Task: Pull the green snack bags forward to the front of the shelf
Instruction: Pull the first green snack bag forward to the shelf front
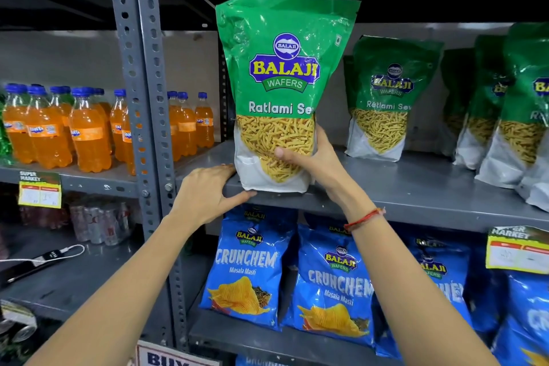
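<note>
A tall green and white Ratlami Sev bag [282, 74] stands upright at the front edge of the grey metal shelf [416, 187]. My right hand [312, 157] grips its lower right side, thumb across the front. My left hand [208, 193] rests on the shelf lip at the bag's lower left corner, fingers touching its base. A second green bag [386, 98] stands further back on the same shelf. Several more green bags [511, 116] stand at the right, the nearest ones close to the front edge.
Blue Crunchem bags [249, 270] fill the shelf below. Orange soda bottles [86, 131] stand on the left unit beyond the perforated grey uprights [145, 98]. Yellow price tags [40, 190] hang on shelf edges. A cable and dark device [44, 258] lie lower left.
</note>
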Tool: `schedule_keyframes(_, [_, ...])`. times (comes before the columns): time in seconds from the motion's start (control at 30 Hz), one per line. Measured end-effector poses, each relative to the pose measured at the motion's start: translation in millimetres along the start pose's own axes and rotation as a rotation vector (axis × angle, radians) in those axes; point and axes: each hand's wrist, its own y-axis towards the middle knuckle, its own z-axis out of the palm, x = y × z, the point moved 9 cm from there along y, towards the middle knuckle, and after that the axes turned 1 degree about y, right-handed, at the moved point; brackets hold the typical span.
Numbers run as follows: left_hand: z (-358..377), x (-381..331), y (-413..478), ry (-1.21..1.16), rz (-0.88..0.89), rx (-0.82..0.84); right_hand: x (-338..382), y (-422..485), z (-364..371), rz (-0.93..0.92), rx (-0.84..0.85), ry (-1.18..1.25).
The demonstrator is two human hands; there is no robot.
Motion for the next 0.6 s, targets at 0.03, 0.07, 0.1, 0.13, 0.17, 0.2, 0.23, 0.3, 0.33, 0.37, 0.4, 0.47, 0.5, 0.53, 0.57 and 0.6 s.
schedule_keyframes(0.03, [-1, 0, 0, -0.002, -0.002, -0.006, -2, 3, 0, -0.008, 0.000, 0.009])
schedule_keyframes(0.07, [-1, 0, 0, -0.004, -0.005, -0.014, -5, 7, -1, -0.013, -0.014, 0.022])
schedule_keyframes(0.1, [-2, 0, -1, -0.005, -0.007, -0.020, -7, 10, -2, -0.016, -0.028, 0.036])
schedule_keyframes(0.13, [-2, 1, 0, -0.006, -0.007, -0.022, -9, 13, -3, -0.015, -0.038, 0.045])
schedule_keyframes(0.17, [-2, 1, 0, -0.008, -0.008, -0.022, -10, 14, -3, -0.013, -0.046, 0.049])
schedule_keyframes(0.2, [-1, 1, 0, -0.009, -0.008, -0.023, -11, 16, -3, -0.012, -0.055, 0.048])
schedule_keyframes(0.23, [-1, 1, 0, -0.010, -0.010, -0.023, -11, 17, -2, -0.008, -0.067, 0.044])
schedule_keyframes(0.3, [0, 1, 0, -0.012, -0.014, -0.018, -11, 20, -2, -0.007, -0.087, 0.039])
schedule_keyframes(0.33, [0, 1, 0, -0.012, -0.017, -0.014, -12, 23, -2, -0.009, -0.093, 0.041])
schedule_keyframes(0.37, [1, 2, 0, -0.013, -0.021, -0.011, -13, 24, -2, -0.007, -0.099, 0.044])
schedule_keyframes(0.4, [1, 2, -1, -0.014, -0.025, -0.009, -14, 26, -3, -0.005, -0.103, 0.048])
schedule_keyframes(0.47, [2, 3, 0, -0.013, -0.037, 0.004, -16, 30, -3, -0.001, -0.107, 0.048])
schedule_keyframes(0.5, [3, 3, 0, -0.008, -0.045, 0.013, -17, 31, -3, 0.000, -0.108, 0.046])
schedule_keyframes(0.53, [4, 4, 0, -0.001, -0.053, 0.021, -18, 33, -3, 0.001, -0.107, 0.044])
schedule_keyframes(0.57, [5, 4, -1, 0.007, -0.061, 0.030, -18, 34, -3, 0.004, -0.105, 0.043])
schedule_keyframes(0.6, [7, 5, -1, 0.012, -0.069, 0.041, -19, 35, -3, 0.005, -0.103, 0.042])
